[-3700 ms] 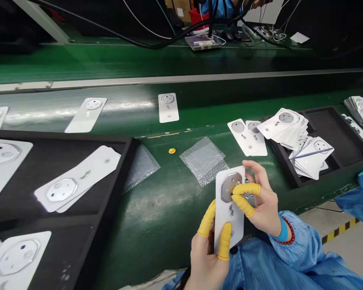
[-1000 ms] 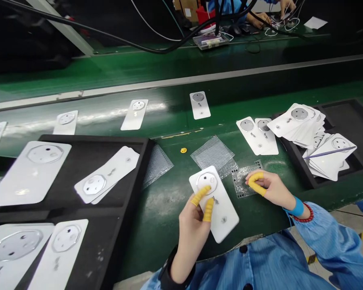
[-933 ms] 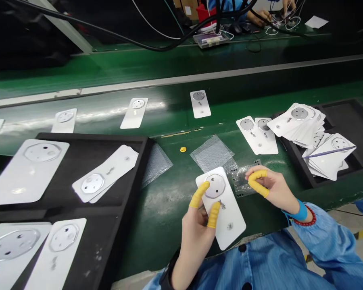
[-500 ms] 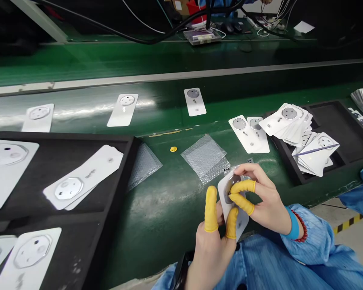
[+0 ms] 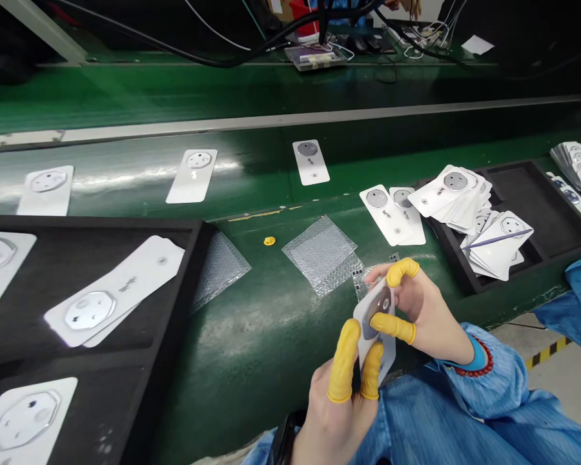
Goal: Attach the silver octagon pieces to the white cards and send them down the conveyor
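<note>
A white phone back cover [image 5: 388, 354] with a dark grey camera patch is held tilted up between my two hands. My left hand [image 5: 333, 402] grips its lower left side between thumb and fingers, with yellow finger cots on two digits. At its upper right, my right hand [image 5: 428, 318] has one yellow-cotted finger at the top edge and another against the camera patch. The fingers behind the cover are partly hidden. Just beyond the hands lie a small clear sheet with black marks [image 5: 359, 281] and bubble-wrap bags [image 5: 321, 247].
Black trays stand left [image 5: 177, 303] and right [image 5: 559, 210], holding similar covers. A purple strip [image 5: 498, 238] crosses the right pile. More covers [image 5: 192, 177] lie along the green bench, near a loose yellow finger cot [image 5: 269, 241]. A blue sleeve [image 5: 574, 300] shows at right.
My right hand's cotted finger has moved from the camera patch up to the cover's top edge. The cover has turned more upright. The view has shifted slightly.
</note>
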`<state>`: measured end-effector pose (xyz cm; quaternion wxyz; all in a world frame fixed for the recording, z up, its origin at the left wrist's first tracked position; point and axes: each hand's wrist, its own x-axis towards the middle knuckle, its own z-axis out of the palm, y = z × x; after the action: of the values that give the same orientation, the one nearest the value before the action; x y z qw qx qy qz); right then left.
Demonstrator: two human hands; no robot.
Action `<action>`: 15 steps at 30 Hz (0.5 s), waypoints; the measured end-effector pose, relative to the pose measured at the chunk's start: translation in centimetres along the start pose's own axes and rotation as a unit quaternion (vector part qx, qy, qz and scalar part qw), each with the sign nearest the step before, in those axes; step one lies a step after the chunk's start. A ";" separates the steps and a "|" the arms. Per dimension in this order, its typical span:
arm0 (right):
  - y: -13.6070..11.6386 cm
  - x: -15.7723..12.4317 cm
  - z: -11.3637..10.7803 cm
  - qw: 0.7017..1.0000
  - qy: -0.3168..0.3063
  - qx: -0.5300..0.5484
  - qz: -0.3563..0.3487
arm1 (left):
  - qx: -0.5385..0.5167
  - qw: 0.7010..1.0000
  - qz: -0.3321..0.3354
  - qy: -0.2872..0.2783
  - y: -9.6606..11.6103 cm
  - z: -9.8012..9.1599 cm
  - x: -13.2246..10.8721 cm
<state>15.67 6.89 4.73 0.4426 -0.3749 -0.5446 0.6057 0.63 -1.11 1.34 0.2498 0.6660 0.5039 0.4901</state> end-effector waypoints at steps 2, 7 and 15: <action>-0.2 0.1 -0.1 0.998 -0.026 0.053 0.025 | -0.034 0.999 -0.038 -0.005 0.2 0.1 0.0; -0.8 0.2 -0.4 0.993 -0.051 0.092 0.059 | -0.104 0.989 -0.106 -0.023 0.8 0.2 0.1; -1.2 -0.1 0.0 0.995 -0.006 0.069 0.074 | -0.112 0.980 -0.163 -0.035 1.7 -0.3 1.0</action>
<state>15.84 6.81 5.96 0.4179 -0.3789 -0.4750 0.6754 1.07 -0.89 3.26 0.4163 0.5594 0.5390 0.4725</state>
